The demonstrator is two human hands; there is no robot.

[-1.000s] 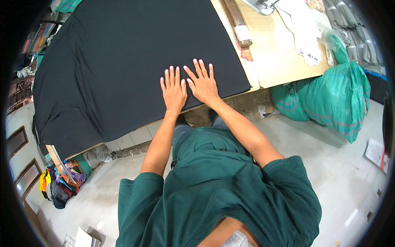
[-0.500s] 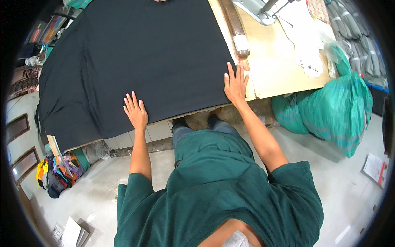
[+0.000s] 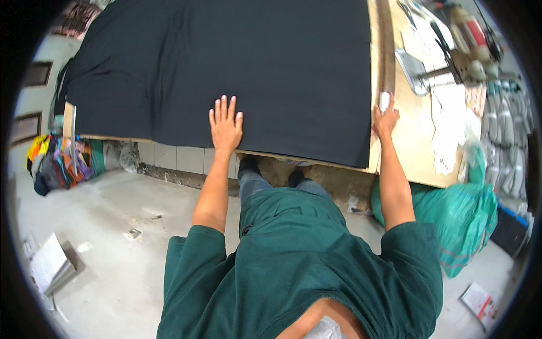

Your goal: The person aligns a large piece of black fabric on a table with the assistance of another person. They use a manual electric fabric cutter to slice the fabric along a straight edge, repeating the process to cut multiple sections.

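Note:
A wide sheet of black fabric (image 3: 271, 73) covers most of the table and hangs over its left side, with folds on the left half. My left hand (image 3: 227, 125) lies flat on it near the front edge, fingers stretched out. Along the fabric's right edge runs a long brown bar (image 3: 386, 51), its near end wrapped in white. My right hand (image 3: 386, 120) grips that wrapped end, thumb on one side and fingers on the other.
A metal-footed cutting machine (image 3: 418, 73) and white paper pieces (image 3: 446, 130) stand right of the bar on the wooden tabletop (image 3: 415, 152). A green sack (image 3: 457, 214) sits below the right corner. Colourful cloth scraps (image 3: 59, 164) lie at the left table leg.
My right hand has gone from lying open by the fabric's right edge to holding the bar's wrapped end. My left hand still rests flat on the fabric. The view has turned right.

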